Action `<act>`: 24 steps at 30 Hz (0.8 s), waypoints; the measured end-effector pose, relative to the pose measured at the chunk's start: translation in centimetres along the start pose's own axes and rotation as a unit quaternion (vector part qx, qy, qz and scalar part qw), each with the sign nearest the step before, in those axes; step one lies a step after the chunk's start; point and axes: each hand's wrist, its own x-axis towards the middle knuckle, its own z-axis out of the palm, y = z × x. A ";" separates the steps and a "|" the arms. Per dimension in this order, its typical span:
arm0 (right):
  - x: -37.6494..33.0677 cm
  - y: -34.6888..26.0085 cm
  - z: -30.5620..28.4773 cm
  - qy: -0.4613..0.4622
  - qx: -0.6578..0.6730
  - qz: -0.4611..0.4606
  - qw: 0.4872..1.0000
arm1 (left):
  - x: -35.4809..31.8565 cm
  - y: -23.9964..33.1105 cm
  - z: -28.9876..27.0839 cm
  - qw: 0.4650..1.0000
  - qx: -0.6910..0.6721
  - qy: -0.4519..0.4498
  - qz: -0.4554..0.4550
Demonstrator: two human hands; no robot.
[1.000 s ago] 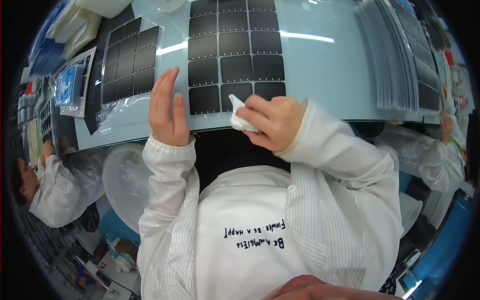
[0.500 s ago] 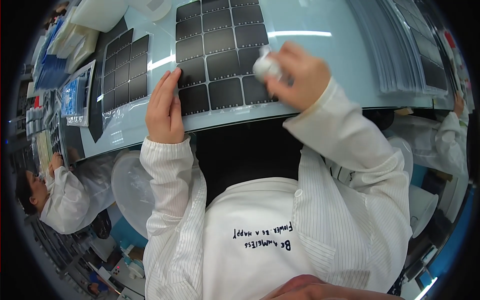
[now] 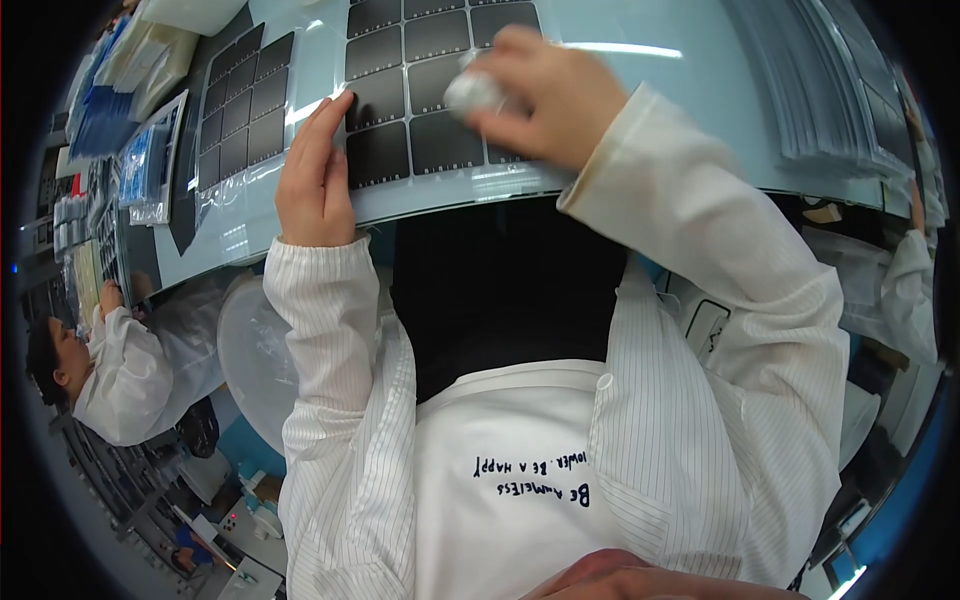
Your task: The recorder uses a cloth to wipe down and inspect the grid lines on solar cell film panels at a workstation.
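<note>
At upper centre, a white wipe is gripped by the right hand on the panel sheet; the sheet is pressed flat by the open left hand.

White lab coat with fine grey pinstripes, worn open at front. Long sleeves, plain straight cuffs at wrists. White apron or shirt beneath, dark hand-style lettering across chest. Left hand bare. Right hand bare.

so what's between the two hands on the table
Dark square tiles on the pale sheet fill the stretch between the left hand and right hand, head view.
</note>
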 end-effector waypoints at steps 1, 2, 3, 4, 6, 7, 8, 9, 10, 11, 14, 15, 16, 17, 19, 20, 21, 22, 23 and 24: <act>0.2 -0.3 0.2 -0.003 -0.015 -0.034 0.999 | -0.3 -0.2 -0.1 1.000 -0.003 -0.002 -0.012; 0.3 -0.5 -0.1 -0.007 -0.036 -0.063 0.997 | -0.2 -0.3 -0.1 1.000 -0.006 -0.003 -0.011; 1.5 0.6 -0.8 0.034 -0.060 -0.047 0.996 | -0.1 -0.2 0.0 1.000 -0.005 0.000 -0.011; 2.5 1.8 -2.2 -0.071 -0.011 0.209 0.975 | 0.1 0.0 0.1 1.000 -0.004 0.003 -0.011; 2.2 3.0 -2.2 0.056 -0.087 0.064 0.993 | 0.1 0.0 0.4 1.000 -0.011 0.001 -0.013; 2.4 4.3 -1.9 0.056 -0.083 0.065 0.993 | -0.1 -0.1 0.4 1.000 -0.015 0.001 -0.018; 3.1 5.0 -2.2 0.062 -0.109 0.087 0.988 | 0.0 0.0 0.4 1.000 -0.015 0.000 -0.017; 3.3 5.5 -2.3 0.067 -0.136 0.109 0.982 | 0.1 -0.1 0.3 1.000 -0.011 0.000 -0.003; 2.4 5.4 -1.2 0.068 -0.136 0.111 0.982 | 0.2 -0.1 0.3 1.000 -0.006 0.001 0.012; 1.7 2.5 0.3 0.055 -0.058 0.030 0.996 | -0.1 -0.4 0.1 1.000 -0.002 0.000 0.008; 0.6 -2.7 -1.7 -0.134 0.056 -0.085 0.986 | -0.5 -0.6 0.0 1.000 -0.023 0.000 -0.007; 0.9 -1.4 -2.6 -0.069 0.053 -0.054 0.995 | -0.2 -0.3 0.1 1.000 -0.018 -0.002 -0.009; 1.2 0.9 -3.2 -0.003 0.049 -0.022 0.999 | 0.1 0.0 0.2 1.000 -0.013 -0.004 -0.011; 1.0 3.8 -3.5 0.104 0.007 0.011 0.994 | 0.6 0.2 0.7 1.000 -0.019 -0.008 -0.002; -0.3 3.4 -1.4 0.057 0.051 0.038 0.996 | 0.1 -0.1 0.4 1.000 -0.013 -0.010 -0.007; -1.2 2.5 -1.1 0.008 0.085 0.068 0.994 | 0.0 -0.1 0.3 1.000 -0.012 -0.010 -0.007; -1.6 0.3 -0.9 -0.006 0.028 -0.032 0.999 | -0.2 -0.2 0.2 1.000 -0.019 -0.010 -0.017; -2.1 -0.6 -0.9 -0.036 0.037 -0.082 0.995 | -0.1 0.0 0.1 0.999 -0.029 -0.011 -0.024; -2.2 -0.3 -1.0 -0.023 0.033 -0.089 0.995 | -0.1 0.1 0.1 0.999 -0.028 -0.016 -0.022; -2.0 0.3 -1.6 -0.010 0.026 -0.095 0.995 | 0.1 0.2 0.1 0.999 -0.024 -0.016 -0.016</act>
